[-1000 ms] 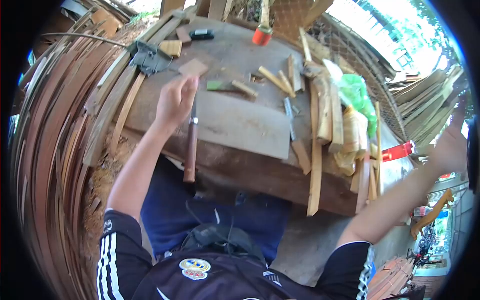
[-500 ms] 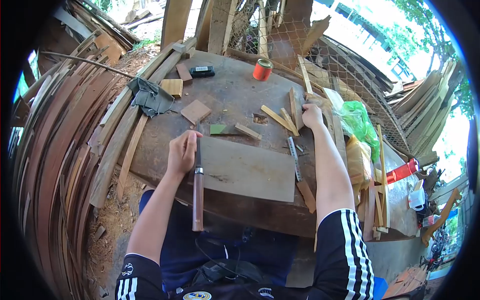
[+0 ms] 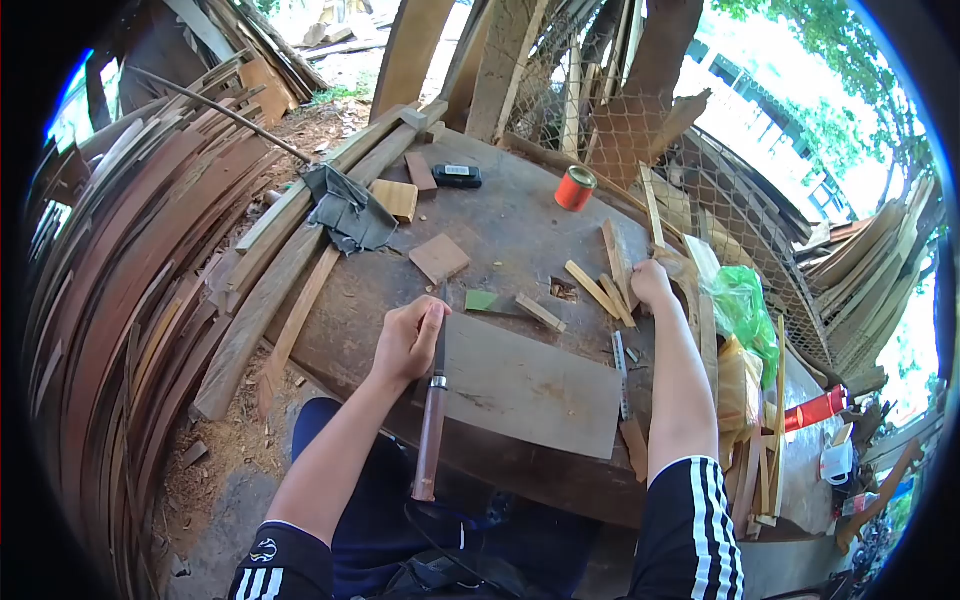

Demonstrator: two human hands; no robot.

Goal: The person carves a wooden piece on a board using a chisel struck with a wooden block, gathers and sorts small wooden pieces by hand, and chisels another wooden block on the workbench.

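My left hand (image 3: pixel 408 340) is closed around the upper part of a long tool with a wooden handle (image 3: pixel 428 445), a bright metal ferrule and a narrow dark blade. Its handle end points toward me, past the table's near edge. Just right of the tool lies a flat grey rectangular board (image 3: pixel 530 380). My right hand (image 3: pixel 654 285), fingers curled in, rests farther out at the right of the table, beside an upright-looking wood strip (image 3: pixel 616 252). Whatever its fingers hold is hidden.
On the table (image 3: pixel 510 215) are a red can (image 3: pixel 575 188), a black case (image 3: pixel 457 176), wood offcuts (image 3: pixel 439 259), a ruler (image 3: pixel 621 375) and a dark cloth (image 3: pixel 347 210). Plastic bags (image 3: pixel 745 315) and a red flashlight (image 3: pixel 815 409) lie right. Stacked planks (image 3: pixel 130 260) line the left.
The whole view has turned, shifting the scene right and downward. Both hands keep nearly the same places on the table, the left still on the wooden-handled tool.
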